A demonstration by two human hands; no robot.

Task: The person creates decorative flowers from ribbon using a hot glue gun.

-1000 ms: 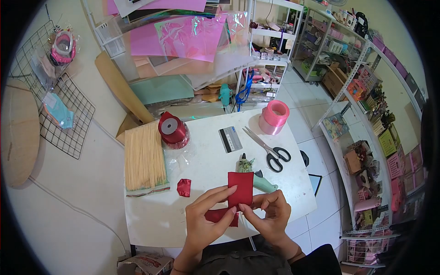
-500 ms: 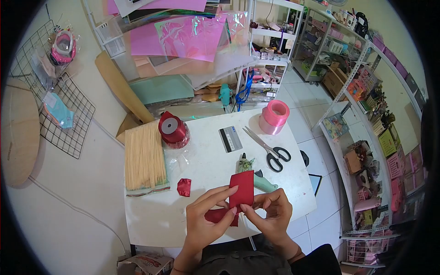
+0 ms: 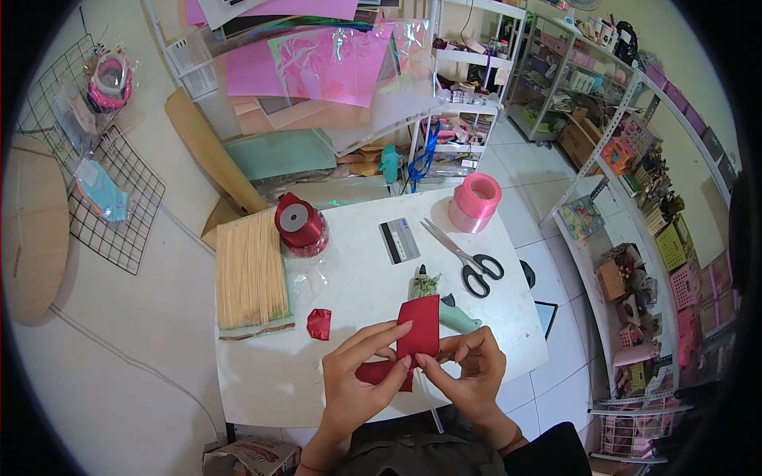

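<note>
Between my two hands is a strip of red satin ribbon (image 3: 418, 327), its upper part standing up flat and its lower part folded to the left. My left hand (image 3: 357, 377) pinches it from the left, with thumb and fingers at the fold. From the right, my right hand (image 3: 470, 369) grips the lower right corner between thumb and curled fingers. Just behind the ribbon lies a mint-green glue gun (image 3: 459, 319), partly hidden by it. A small folded red ribbon piece (image 3: 319, 324) rests on the table left of my hands.
On the white table (image 3: 357, 278) lie black-handled scissors (image 3: 468, 262), a grey card (image 3: 398, 241) and a bundle of thin wooden sticks (image 3: 252, 274). A red ribbon roll (image 3: 302, 228) and pink ribbon rolls (image 3: 475, 205) stand towards the back. Loaded shelves (image 3: 635, 262) line the right.
Both hands keep their grip, and the ribbon has barely shifted. A thin pale stick-like thing below the hands shows slightly more.
</note>
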